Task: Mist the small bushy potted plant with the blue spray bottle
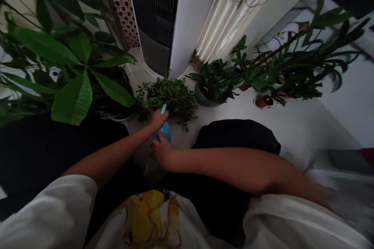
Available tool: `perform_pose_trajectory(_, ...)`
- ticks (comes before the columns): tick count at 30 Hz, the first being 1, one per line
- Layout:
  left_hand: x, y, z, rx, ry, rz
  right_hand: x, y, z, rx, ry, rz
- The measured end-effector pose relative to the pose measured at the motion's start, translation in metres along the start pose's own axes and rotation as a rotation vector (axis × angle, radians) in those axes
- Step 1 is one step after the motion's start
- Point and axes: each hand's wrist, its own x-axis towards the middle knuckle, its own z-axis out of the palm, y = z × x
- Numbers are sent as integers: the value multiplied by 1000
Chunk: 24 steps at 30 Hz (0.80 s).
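My left hand [159,119] is shut around the neck of a blue spray bottle [164,132], and its pale blue top [164,109] sticks up past my fingers. My right hand [161,151] sits just below the bottle's base, with its fingers curled. I cannot tell whether it grips the bottle. Directly beyond both hands, a small-leaved bushy plant [166,95] grows from a dark pot that its foliage mostly hides. The bottle's nozzle is hidden from this view.
A broad-leaved money tree [70,60] fills the left side. To the right stand a leafy plant in a teal pot [203,97], a small red pot [262,102] and a tall plant [295,60]. Behind them are a tower heater or fan [154,11] and a satin curtain [233,7].
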Motion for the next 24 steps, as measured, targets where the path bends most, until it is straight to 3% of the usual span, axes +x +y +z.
perform_pose_trajectory(4, -2, -11, -16, -20, 49, -18, 10, -8, 1, 1, -134, -53)
perform_pose_trajectory(9, -15, -33, -31, -105, 123, -52, 28, -3, 5, 260, -86, -83)
perform_pose_trajectory(12, -25, -51, -43, -156, 193, 9, 43, 14, -2, 380, -17, 42)
perform_pose_trajectory(16, -36, -75, -71, -131, 247, 176, 66, 40, -14, 492, 40, 275)
perform_pose_trajectory(20, -47, -96, -102, -183, 223, 292, 96, 51, -7, 752, 272, 580)
perform_pose_trajectory(22, -52, -104, -113, -238, 195, 296, 116, 50, 2, 838, 467, 584)
perform_pose_trajectory(24, -57, -112, -121, -298, 187, 245, 140, 44, 10, 926, 617, 480)
